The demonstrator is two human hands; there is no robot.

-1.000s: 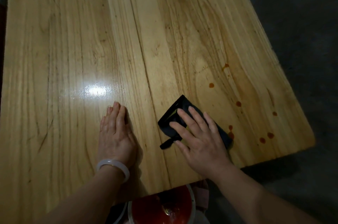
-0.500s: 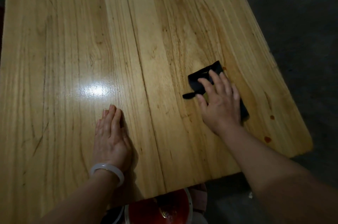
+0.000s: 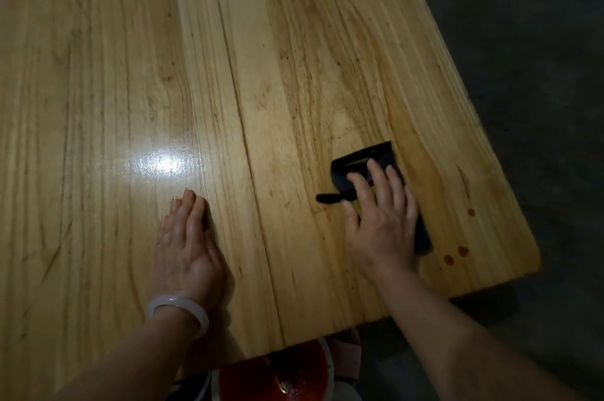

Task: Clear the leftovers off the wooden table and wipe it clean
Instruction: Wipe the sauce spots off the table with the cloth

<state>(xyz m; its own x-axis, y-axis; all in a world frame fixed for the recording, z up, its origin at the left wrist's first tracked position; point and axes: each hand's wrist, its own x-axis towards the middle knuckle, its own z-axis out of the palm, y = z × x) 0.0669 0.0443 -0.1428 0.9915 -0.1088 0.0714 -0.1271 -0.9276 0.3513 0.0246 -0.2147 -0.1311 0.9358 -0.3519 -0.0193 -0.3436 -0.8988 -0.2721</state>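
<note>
My right hand (image 3: 382, 214) lies flat, fingers straight, pressing a dark folded cloth (image 3: 366, 158) onto the wooden table (image 3: 294, 57) near its right side. The cloth's far edge and a small strap at its left stick out from under my fingers. Three reddish sauce drops (image 3: 456, 255) dot the wood at the near right corner, just right of the cloth. My left hand (image 3: 188, 243) rests palm down with fingers together on the table's near middle, a pale bangle on the wrist.
A red bowl with a white rim (image 3: 274, 374) sits below the table's near edge, between my arms. Dark floor (image 3: 539, 73) runs along the table's right side. A bright light glare marks the wood ahead of my left hand.
My right hand slid the cloth away and to the right over the stains, then back toward me. Several drops it passed over are gone. My left hand stayed put.
</note>
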